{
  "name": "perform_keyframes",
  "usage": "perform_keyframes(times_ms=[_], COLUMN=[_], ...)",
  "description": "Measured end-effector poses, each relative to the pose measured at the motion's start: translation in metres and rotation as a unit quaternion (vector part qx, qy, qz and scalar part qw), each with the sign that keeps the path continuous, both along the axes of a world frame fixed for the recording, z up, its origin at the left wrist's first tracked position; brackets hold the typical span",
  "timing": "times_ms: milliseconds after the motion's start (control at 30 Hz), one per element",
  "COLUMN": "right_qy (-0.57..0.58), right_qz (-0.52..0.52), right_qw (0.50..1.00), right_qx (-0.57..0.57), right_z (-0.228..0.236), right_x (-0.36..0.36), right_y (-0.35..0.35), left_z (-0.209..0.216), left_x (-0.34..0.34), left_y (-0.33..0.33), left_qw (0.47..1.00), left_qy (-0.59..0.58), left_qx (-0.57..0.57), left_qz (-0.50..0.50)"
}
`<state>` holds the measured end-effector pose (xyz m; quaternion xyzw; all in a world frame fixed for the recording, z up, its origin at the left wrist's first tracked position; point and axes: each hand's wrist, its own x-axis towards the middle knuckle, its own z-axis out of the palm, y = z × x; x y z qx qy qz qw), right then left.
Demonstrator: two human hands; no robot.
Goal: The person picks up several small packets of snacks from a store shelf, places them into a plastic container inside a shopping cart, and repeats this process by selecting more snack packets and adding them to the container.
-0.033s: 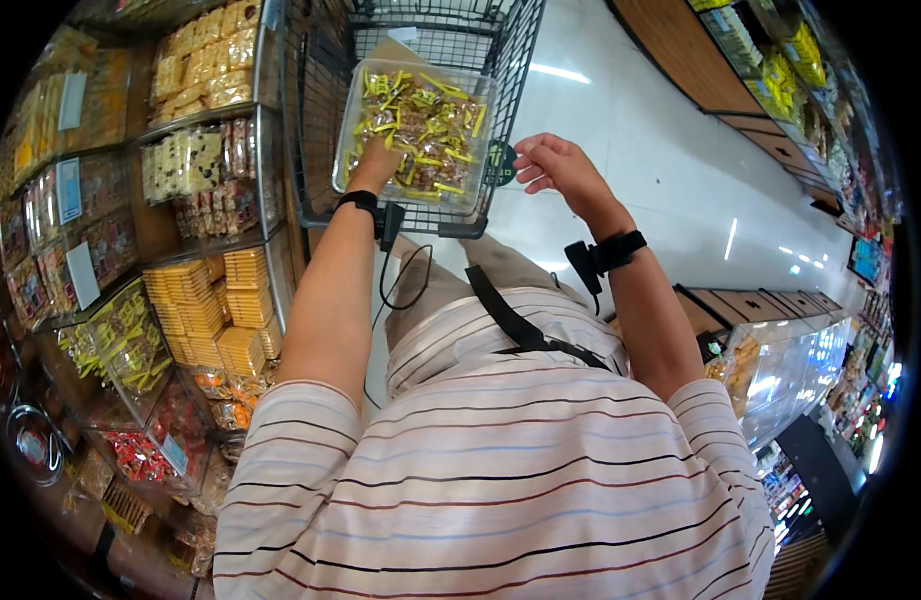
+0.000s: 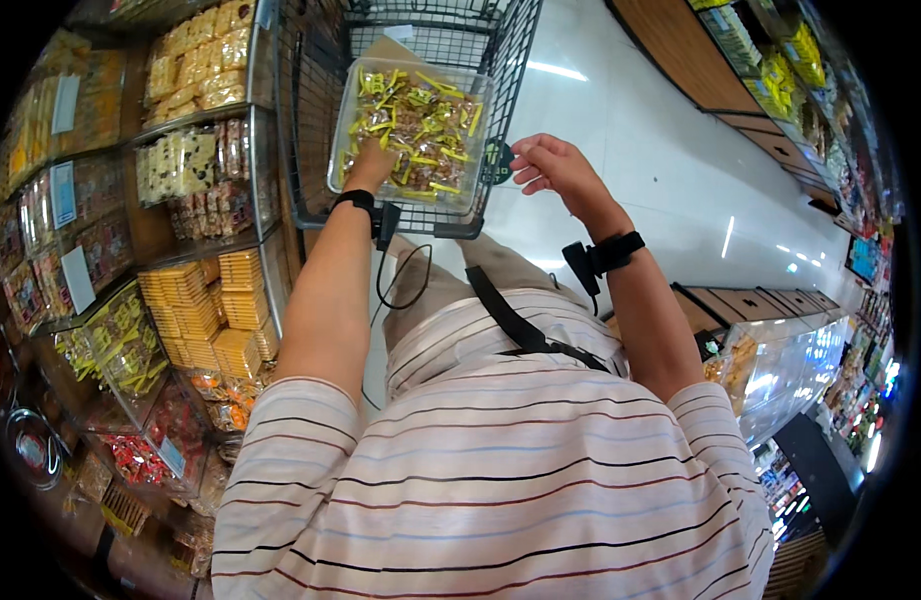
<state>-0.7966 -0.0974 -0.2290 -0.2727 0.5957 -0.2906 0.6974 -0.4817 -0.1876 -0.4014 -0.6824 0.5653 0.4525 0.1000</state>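
My left hand reaches into a clear plastic tub full of small snacks in see-through wrappers with yellow ends. Its fingertips are down among the wrapped snacks, so whether they grip one is hidden. The tub rests in the near end of a dark wire shopping cart. To the right of the cart's rim, my right hand hovers with loosely bent fingers apart and nothing visible in them. A black band with a small device sits on each wrist.
Close on my left stand shelves of clear bins with packaged snacks, stacked yellow biscuits and red-wrapped sweets. A piece of brown cardboard lies behind the tub. Pale shiny floor stretches right toward wooden display counters.
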Motion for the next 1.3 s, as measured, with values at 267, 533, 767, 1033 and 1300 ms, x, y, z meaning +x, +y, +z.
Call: perform_keyframes(times_ms=[267,533,767,1033,1300], right_qy=[-0.007,-0.022,-0.046,-0.105,-0.176], right_qz=[0.002,0.014,0.043,0.030,-0.045], right_qw=[0.999,0.999,0.998,0.994,0.983], right_qx=[0.032,0.022,0.023,-0.015,-0.013], right_z=[-0.009,-0.015,-0.021,-0.020,-0.020], right_x=[-0.009,-0.009,0.003,0.038,0.062], right_y=[0.000,-0.008,-0.020,-0.037,-0.050], left_z=[-0.035,-0.048,-0.018,0.084,0.111], left_x=[-0.004,0.009,0.023,-0.007,-0.048], left_y=[0.001,0.020,0.025,0.027,0.038], left_qw=[0.998,0.997,0.970,0.775,0.733], left_qy=[-0.048,-0.002,0.152,0.499,0.585], left_qx=[0.044,-0.071,-0.096,0.005,0.061], left_qz=[-0.006,0.015,0.162,0.387,0.341])
